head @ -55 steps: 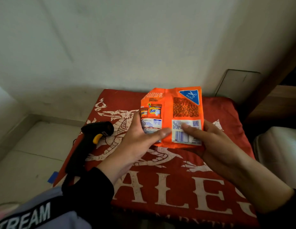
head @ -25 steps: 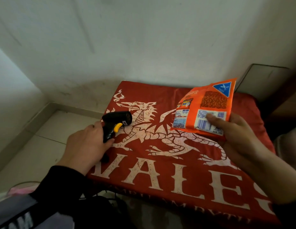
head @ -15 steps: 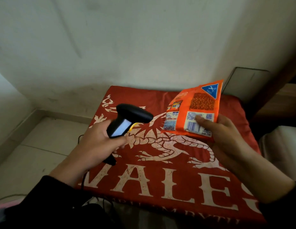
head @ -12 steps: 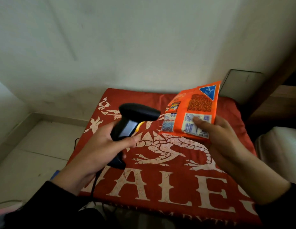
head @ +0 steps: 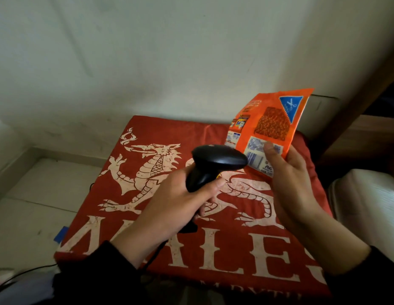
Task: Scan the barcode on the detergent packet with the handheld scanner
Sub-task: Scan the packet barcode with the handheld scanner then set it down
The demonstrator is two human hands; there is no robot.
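Note:
An orange detergent packet with a blue scissors triangle at its top corner is held up in my right hand, back side facing me. Its white barcode label sits at the packet's lower edge, partly covered by my thumb. My left hand grips the handle of a black handheld scanner. The scanner's head points right, its nose right at the barcode label and overlapping its left part.
A red cloth with a white dragon and large white letters covers the low surface under my hands. A pale wall stands behind, tiled floor lies at left. The scanner's black cable trails off lower left. A white cushion is at right.
My left hand let go of the packet, picked the scanner off the cloth and brought it right, up to the barcode. My right hand tilted the packet more upright.

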